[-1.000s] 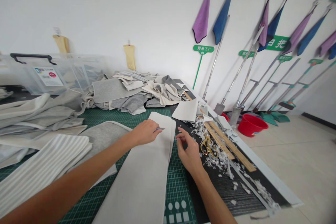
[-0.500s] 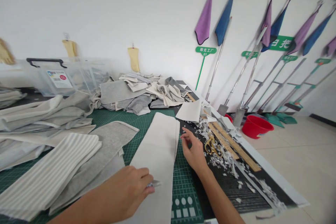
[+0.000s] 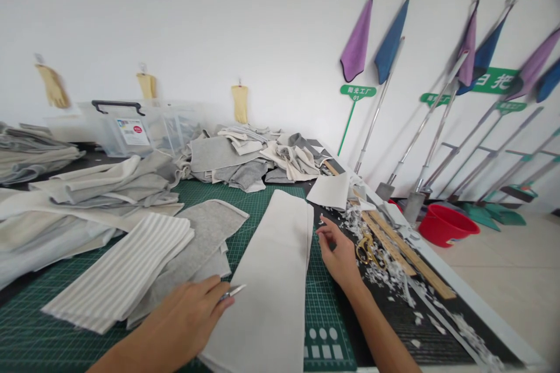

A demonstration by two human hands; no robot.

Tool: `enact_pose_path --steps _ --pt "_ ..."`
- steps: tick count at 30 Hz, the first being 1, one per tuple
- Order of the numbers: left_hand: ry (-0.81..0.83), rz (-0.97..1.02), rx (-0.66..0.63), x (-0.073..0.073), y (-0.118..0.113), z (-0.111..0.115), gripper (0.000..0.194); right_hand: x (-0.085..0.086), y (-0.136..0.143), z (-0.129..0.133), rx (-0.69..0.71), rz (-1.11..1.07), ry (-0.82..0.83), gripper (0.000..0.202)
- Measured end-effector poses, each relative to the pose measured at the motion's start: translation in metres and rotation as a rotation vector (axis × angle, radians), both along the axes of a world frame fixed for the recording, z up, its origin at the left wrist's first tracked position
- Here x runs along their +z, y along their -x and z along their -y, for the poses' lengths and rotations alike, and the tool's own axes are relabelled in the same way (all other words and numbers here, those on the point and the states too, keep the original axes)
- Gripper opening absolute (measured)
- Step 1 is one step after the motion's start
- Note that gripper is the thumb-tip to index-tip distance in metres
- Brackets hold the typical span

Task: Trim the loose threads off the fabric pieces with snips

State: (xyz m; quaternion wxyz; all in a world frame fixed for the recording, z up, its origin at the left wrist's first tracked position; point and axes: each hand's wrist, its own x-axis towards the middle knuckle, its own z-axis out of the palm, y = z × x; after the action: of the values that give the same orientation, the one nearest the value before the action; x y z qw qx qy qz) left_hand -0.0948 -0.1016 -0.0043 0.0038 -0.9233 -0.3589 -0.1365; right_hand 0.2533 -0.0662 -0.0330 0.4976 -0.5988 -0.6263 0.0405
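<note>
My left hand (image 3: pixel 188 317) is closed around a small pointed metal-bladed cutter (image 3: pixel 233 291), its tip showing past the fingers over the left edge of a long folded white cloth (image 3: pixel 273 268). The cutter's handle is hidden in my grip. To the right of that cloth, my right hand (image 3: pixel 339 253) hovers by the edge of the green cutting mat (image 3: pixel 324 303). Its fingers are loosely bent and apart, with nothing plainly held. A striped cloth strip (image 3: pixel 131 268) and a grey cloth piece (image 3: pixel 207 233) lie left of the white cloth.
White scraps surround gold-handled scissors (image 3: pixel 367 249) and wooden rulers (image 3: pixel 406 253) along the table's right side. Heaped cloth (image 3: pixel 227 154) and a clear lidded box (image 3: pixel 131 128) stand at the back. A red bucket (image 3: pixel 446 226) sits on the floor at right.
My left hand with the cutter has moved left across the white cloth, towards its left edge. My right hand keeps its place beside the cloth. The camera view has turned slightly left.
</note>
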Motion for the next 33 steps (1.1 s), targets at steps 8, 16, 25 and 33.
enact_pose_path --steps 8,16,25,33 --pt "0.103 0.011 0.093 0.028 -0.032 -0.049 0.03 0.001 0.0 -0.001 -0.001 0.002 -0.009 0.038" --pt "-0.032 -0.058 0.136 0.042 -0.087 -0.131 0.038 0.004 0.0 0.001 -0.008 0.003 -0.013 0.038" --pt "-0.043 -0.027 0.112 0.037 -0.14 -0.175 0.042 0.007 0.004 0.003 0.019 -0.019 -0.025 0.038" --pt "0.008 -0.022 -0.084 0.041 -0.16 -0.146 0.041 0.006 0.002 0.003 0.032 -0.038 -0.03 0.038"
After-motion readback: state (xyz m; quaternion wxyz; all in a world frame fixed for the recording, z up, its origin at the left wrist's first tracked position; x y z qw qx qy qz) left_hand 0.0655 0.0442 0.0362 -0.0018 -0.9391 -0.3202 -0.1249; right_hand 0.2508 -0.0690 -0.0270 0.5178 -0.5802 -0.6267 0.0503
